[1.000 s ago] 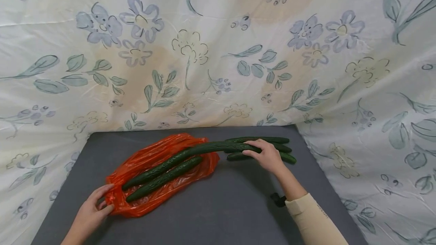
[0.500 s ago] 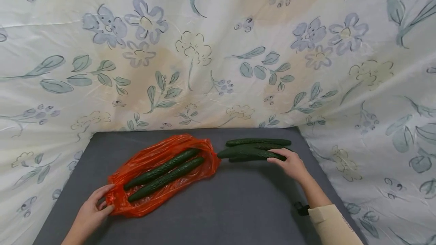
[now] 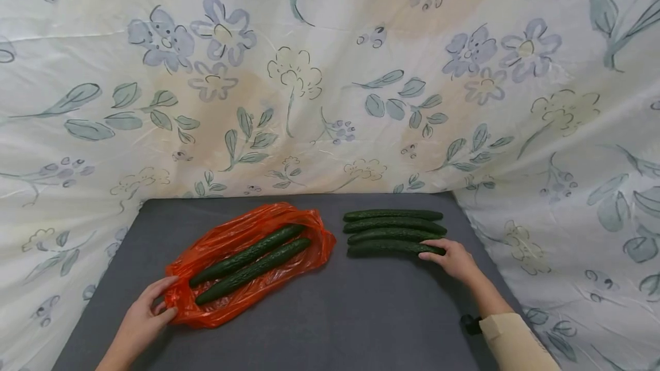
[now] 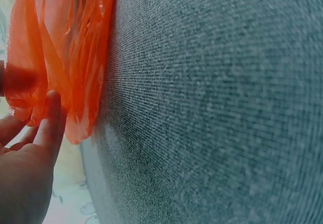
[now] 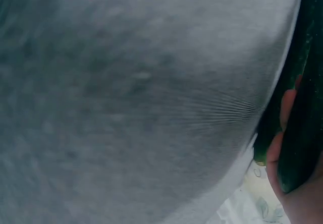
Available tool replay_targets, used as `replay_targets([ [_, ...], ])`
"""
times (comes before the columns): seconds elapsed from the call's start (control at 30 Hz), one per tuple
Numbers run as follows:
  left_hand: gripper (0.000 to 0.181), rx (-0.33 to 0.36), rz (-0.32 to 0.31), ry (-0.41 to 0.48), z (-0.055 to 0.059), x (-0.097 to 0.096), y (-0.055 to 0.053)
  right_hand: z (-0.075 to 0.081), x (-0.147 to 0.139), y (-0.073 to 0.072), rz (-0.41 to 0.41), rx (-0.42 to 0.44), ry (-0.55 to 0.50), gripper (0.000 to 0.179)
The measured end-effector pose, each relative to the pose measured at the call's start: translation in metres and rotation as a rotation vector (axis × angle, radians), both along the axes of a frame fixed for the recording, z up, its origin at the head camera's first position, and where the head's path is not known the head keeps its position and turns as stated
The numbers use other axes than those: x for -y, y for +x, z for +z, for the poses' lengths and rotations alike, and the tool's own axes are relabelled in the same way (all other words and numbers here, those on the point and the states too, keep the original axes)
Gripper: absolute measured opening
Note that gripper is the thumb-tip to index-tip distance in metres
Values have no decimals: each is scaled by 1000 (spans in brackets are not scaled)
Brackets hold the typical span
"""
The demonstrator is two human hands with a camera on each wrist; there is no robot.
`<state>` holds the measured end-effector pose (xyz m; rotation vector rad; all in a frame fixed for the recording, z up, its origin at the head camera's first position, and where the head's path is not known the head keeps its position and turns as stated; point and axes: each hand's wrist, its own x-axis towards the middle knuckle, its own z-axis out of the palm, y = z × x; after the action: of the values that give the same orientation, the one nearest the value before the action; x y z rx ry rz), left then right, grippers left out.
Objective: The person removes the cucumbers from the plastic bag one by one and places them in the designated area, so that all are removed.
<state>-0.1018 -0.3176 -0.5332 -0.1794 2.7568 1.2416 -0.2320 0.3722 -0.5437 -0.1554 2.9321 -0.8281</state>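
the left hand (image 3: 141,315) pinches one red bag (image 3: 222,245), two cucumbers (image 3: 252,271) lying in or on it; the right hand (image 3: 455,259) pinches the nearest of four more cucumbers (image 3: 387,247).

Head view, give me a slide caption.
Left hand holding a red bag with two cucumbers inside; right hand gripping the nearest cucumber in a row of four.
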Motion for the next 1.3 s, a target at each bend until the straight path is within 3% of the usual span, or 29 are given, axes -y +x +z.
replay_targets([
  [0.13,65,-1,3,-6,0,0,0,-4,0,-5,-3,-13,83,67],
  [0.33,64,-9,3,0,1,0,0,-1,8,-8,-10,-126,185,66],
  [0.57,63,-21,2,9,1,-1,0,-1,10,-1,8,-255,369,61],
  [0.93,63,-7,13,4,2,0,1,-2,17,-1,-17,-396,415,45],
  [1.1,63,19,26,-8,3,2,2,1,21,-5,-16,-368,452,45],
  [1.3,63,27,19,-4,5,5,4,6,26,-5,-2,-315,391,54],
])
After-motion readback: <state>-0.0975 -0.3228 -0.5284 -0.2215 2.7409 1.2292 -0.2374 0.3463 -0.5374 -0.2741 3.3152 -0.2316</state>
